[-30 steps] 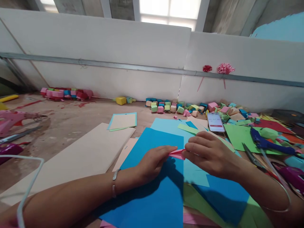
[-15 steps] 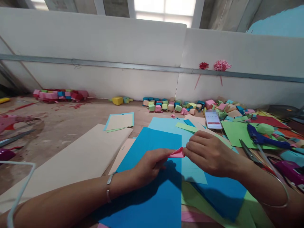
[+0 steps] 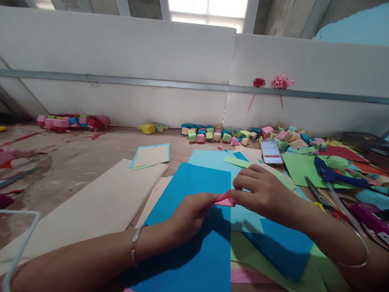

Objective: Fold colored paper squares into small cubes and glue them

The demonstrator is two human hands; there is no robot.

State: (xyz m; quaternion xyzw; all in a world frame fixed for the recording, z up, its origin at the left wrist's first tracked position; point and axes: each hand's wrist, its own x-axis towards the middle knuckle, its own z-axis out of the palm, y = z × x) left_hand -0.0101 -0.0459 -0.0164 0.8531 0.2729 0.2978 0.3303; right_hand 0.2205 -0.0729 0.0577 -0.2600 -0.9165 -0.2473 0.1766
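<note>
A small folded pink paper piece (image 3: 224, 199) is pinched between both my hands above a large blue paper sheet (image 3: 194, 239). My left hand (image 3: 190, 215) grips its left end with closed fingertips. My right hand (image 3: 261, 192) holds its right end, fingers curled over it. Most of the pink piece is hidden by my fingers. A bracelet sits on each wrist.
Beige card (image 3: 91, 207) lies to the left, green and light blue sheets under my right arm. A phone (image 3: 271, 151), scissors (image 3: 317, 195) and a blue glue gun (image 3: 337, 175) lie at the right. Several small paper cubes (image 3: 219, 135) line the white wall.
Both hands with the pink piece have drifted slightly left and down in the view. The pink piece now shows as a smaller pointed tip between the fingers.
</note>
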